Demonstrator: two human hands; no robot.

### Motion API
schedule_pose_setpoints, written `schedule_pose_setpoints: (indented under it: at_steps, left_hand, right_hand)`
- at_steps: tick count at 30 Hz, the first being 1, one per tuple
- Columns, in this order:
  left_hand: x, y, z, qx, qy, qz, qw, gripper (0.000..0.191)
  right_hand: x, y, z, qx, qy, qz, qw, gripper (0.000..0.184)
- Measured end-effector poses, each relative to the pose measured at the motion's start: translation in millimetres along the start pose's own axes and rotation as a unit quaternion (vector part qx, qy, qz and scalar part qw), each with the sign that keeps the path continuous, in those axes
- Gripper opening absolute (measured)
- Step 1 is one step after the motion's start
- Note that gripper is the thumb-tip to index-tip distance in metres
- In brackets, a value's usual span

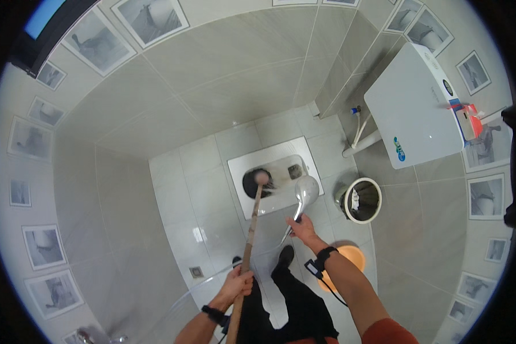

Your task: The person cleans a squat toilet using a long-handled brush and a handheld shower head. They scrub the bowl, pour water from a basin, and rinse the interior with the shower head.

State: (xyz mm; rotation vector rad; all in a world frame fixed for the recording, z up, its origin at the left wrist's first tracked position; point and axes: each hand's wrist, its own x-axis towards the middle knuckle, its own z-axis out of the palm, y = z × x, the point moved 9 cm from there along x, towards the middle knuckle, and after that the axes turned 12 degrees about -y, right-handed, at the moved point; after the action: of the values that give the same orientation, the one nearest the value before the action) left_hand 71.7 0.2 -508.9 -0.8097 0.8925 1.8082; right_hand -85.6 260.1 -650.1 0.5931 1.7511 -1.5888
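My left hand (237, 284) grips a long wooden handle (250, 241). The far end of the handle, rounded and blurred, is over the dark opening of a white squat toilet (279, 206) set in the tiled floor. In my right hand (303, 230) is a chrome shower head (307, 191), held above the toilet's right side. Water streaks show between the shower head and the dark opening. A clear hose (206, 281) runs from the shower head's grip across to the lower left, passing by the wooden handle.
Right of the toilet stands a lined waste bin (380, 201). An orange basin (356, 257) is on the floor under my right forearm. A white cistern (417, 112) hangs on the right wall with pipes below. A floor drain (196, 271) lies left of my feet; taps (86, 336) show lower left.
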Motion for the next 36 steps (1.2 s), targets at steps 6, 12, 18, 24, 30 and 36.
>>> schedule_pose_setpoints:
  at_steps: [6,12,18,24,30,36]
  left_hand:
    - [-135.7,-44.9,20.4,0.144,0.124,-0.128,0.973,0.049]
    - [-5.5,-58.5,10.0,-0.170,-0.032,-0.052,0.984,0.031]
    - [-84.8,-60.0,-18.4,-0.022,0.033,-0.069,0.997,0.024]
    - [-104.2,-59.3,-35.2,0.040,0.022,-0.135,0.990,0.022]
    - [5.1,-35.4,-32.4,-0.118,-0.008,-0.032,0.992,0.018]
    - [-118.5,-62.9,46.2,-0.082,0.086,-0.081,0.990,0.020]
  right_hand:
    - [-8.3,-2.5,-0.9,0.008,-0.013,-0.003,1.000,0.043]
    - [18.6,0.6,7.1,-0.046,-0.011,0.040,0.998,0.046]
    - [15.9,-51.1,27.7,-0.087,-0.020,-0.027,0.996,0.044]
    - [27.6,-94.2,45.7,-0.138,0.007,-0.080,0.987,0.044]
    - [59.3,-78.4,50.8,-0.110,-0.032,-0.056,0.992,0.040]
    - [50.1,-100.1,25.8,-0.085,-0.090,-0.065,0.990,0.040]
